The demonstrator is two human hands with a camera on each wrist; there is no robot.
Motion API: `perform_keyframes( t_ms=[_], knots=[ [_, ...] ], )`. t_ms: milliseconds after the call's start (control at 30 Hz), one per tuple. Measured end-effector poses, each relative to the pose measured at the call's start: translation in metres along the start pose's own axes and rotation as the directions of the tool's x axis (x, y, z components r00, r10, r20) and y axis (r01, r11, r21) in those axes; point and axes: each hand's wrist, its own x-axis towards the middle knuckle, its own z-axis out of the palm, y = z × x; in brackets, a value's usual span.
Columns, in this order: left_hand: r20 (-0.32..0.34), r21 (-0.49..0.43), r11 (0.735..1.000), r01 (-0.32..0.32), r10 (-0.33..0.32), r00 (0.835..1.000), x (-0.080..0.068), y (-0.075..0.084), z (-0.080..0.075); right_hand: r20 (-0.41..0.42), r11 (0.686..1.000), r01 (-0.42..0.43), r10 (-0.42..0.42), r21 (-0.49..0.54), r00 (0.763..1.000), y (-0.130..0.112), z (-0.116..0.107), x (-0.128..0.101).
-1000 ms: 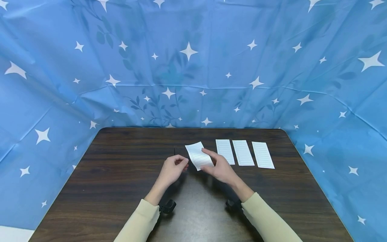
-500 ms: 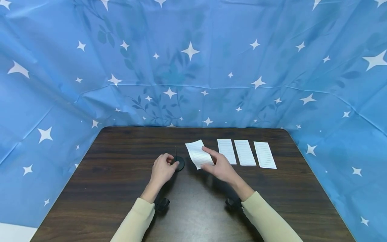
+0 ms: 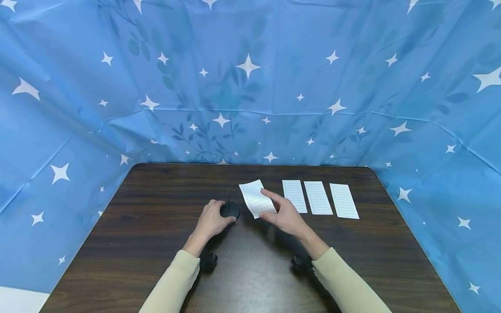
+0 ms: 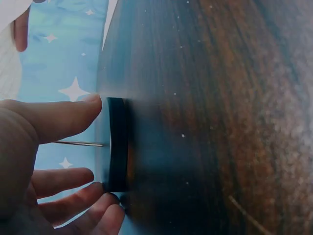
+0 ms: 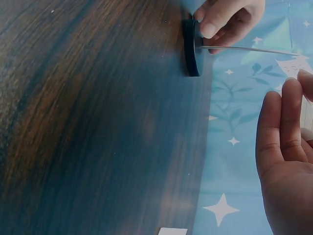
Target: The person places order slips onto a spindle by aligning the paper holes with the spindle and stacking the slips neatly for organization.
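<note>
Black, smooth and matte, a round disc with a thick rim bears a thin, straight metal rod that rises from its face. The disc is at the middle of the dark wood-grain table, its face turned up, and the rod's long axis runs upward, square to that face; whether the underside sits wholly flat is hard to tell at this angle. The left hand grips the disc from its left side, thumb at the near rim and fingertips round the far rim, the rod standing between them.

Just right of the disc, the right hand pinches a white sheet by its right side between thumb and fingers. This thin, oblong paper is printed with fine lines and curves softly rather than lying stiff; its long axis slants from far left to near right.

Beyond the right hand, three flat, lined paper slips lie side by side, apart from one another, their long sides leaning the same way. Cream sleeves cover both forearms. Behind the table hangs creased blue cloth with white four-pointed stars and leafy sprays.
</note>
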Motion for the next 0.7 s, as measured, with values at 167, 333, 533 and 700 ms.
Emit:
perform_keyframes(
  t_ms=[167, 333, 533, 700],
  knots=[
    [0.000, 0.027, 1.000, -0.002, 0.002, 1.000, 0.002, -0.002, 0.000, 0.007, 1.000, 0.020, -0.020, 0.002, 1.000, -0.004, 0.001, 0.001],
    [0.012, 0.064, 0.998, -0.009, 0.008, 1.000, 0.003, -0.002, 0.000, 0.025, 0.998, 0.027, -0.028, 0.054, 0.999, -0.010, 0.003, 0.003],
    [0.007, 0.081, 0.997, -0.012, 0.011, 1.000, 0.004, -0.003, 0.001, 0.068, 0.991, 0.023, -0.033, 0.133, 0.997, -0.016, 0.007, 0.004],
    [0.001, 0.089, 0.996, -0.009, 0.009, 1.000, 0.005, -0.003, 0.003, 0.089, 0.985, 0.021, -0.037, 0.172, 0.995, -0.017, 0.009, 0.006]
  ],
)
